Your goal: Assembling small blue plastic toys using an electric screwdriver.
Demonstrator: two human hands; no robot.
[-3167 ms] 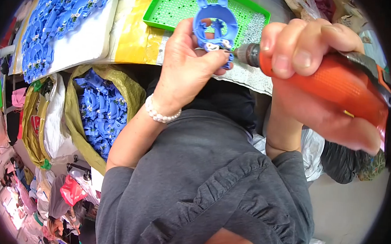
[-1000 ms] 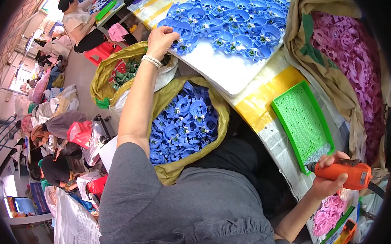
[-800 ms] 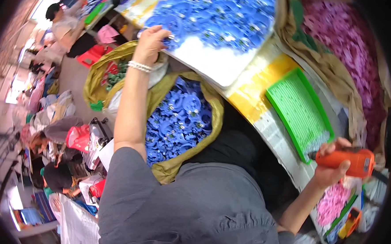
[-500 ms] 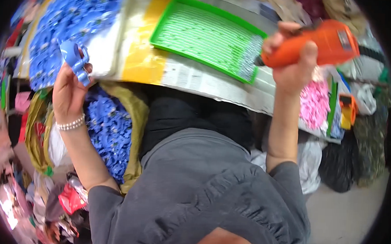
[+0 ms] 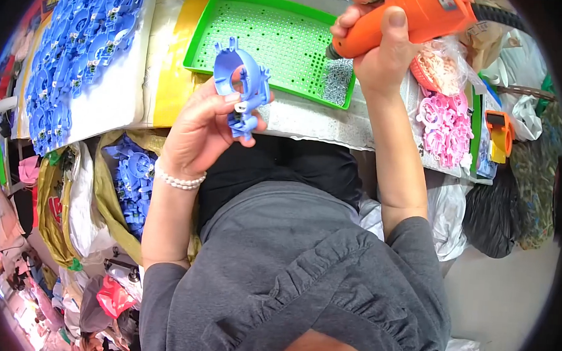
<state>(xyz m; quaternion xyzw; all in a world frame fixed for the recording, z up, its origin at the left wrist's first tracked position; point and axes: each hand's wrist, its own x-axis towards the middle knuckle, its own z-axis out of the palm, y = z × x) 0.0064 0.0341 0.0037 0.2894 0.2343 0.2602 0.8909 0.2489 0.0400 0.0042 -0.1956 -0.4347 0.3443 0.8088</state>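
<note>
My left hand [image 5: 197,130], a pearl bracelet on its wrist, grips a blue plastic part [image 5: 253,79] with a round ring and small posts. It is held up in front of the near left edge of a green perforated tray [image 5: 201,28]. My right hand [image 5: 383,63] is closed around an orange electric screwdriver [image 5: 406,23], its black cord running off to the right. The driver's dark tip points down left, over or near a heap of small silver screws [image 5: 338,80] in the tray's right end. Whether the tip touches a screw I cannot tell.
Many blue parts [image 5: 84,51] cover a white board at the left; more fill an open sack [image 5: 132,174] below. Pink parts [image 5: 447,124] and a bag of peach-coloured pieces [image 5: 440,69] lie at the right. An orange tape dispenser [image 5: 500,133] and a black bag [image 5: 491,218] are beyond.
My left hand has come right with the blue part, from beside the blue pile to the tray. My right hand, still on the screwdriver, appears further left and higher; the whole view has shifted somewhat.
</note>
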